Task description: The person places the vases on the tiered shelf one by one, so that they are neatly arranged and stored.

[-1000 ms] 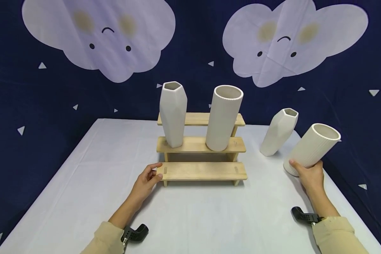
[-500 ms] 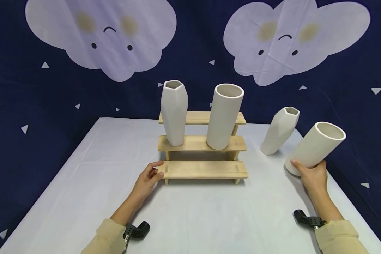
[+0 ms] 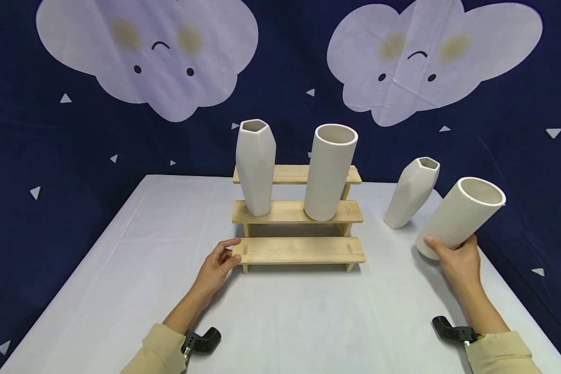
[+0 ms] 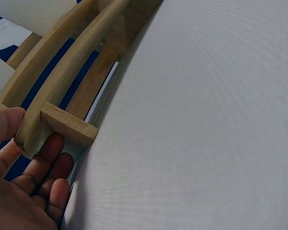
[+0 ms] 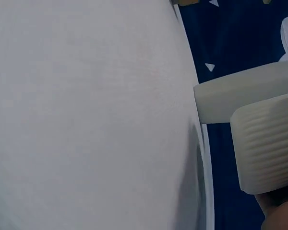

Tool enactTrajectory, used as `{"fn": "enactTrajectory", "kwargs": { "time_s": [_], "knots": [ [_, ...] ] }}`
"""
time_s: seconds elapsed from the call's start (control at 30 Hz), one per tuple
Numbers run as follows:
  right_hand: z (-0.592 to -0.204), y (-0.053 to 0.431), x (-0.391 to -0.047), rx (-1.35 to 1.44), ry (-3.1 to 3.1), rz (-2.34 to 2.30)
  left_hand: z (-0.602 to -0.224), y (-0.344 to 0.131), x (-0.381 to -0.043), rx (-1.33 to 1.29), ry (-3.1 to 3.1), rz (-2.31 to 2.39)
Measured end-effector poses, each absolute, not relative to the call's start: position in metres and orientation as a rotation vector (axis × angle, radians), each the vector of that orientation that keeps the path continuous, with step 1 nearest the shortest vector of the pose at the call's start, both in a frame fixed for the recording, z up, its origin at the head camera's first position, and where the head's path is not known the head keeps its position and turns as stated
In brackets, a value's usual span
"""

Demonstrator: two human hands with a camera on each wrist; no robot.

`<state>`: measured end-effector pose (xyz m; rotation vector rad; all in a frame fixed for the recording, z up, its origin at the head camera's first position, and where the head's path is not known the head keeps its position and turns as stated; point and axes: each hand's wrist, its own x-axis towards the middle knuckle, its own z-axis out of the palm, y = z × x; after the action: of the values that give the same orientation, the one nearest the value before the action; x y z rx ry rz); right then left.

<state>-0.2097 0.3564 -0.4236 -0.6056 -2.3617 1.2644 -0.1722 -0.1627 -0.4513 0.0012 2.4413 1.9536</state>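
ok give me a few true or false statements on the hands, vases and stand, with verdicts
1. The left hand grips one end of the wooden stand. True.
2. Both hands hold vases. False: only the right hand holds one, the ribbed vase.
3. An angular vase and a round vase stand on the middle step. True.
4. Another angular vase stands left of the wooden stand. False: the other angular vase is right of it.

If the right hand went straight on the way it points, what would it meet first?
Probably the faceted vase standing on the table, beyond the ribbed vase that the right hand grips; the gap in depth is unclear.
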Motion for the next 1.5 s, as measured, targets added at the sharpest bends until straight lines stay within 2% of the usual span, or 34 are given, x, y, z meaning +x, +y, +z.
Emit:
{"fn": "enactTrajectory", "kwargs": {
  "time_s": [1.5],
  "knots": [
    [-0.398, 0.283, -0.159, -0.178, -2.471, 1.336, -0.45, -0.161, -0.17, -0.026, 2.419, 1.973]
  ]
}}
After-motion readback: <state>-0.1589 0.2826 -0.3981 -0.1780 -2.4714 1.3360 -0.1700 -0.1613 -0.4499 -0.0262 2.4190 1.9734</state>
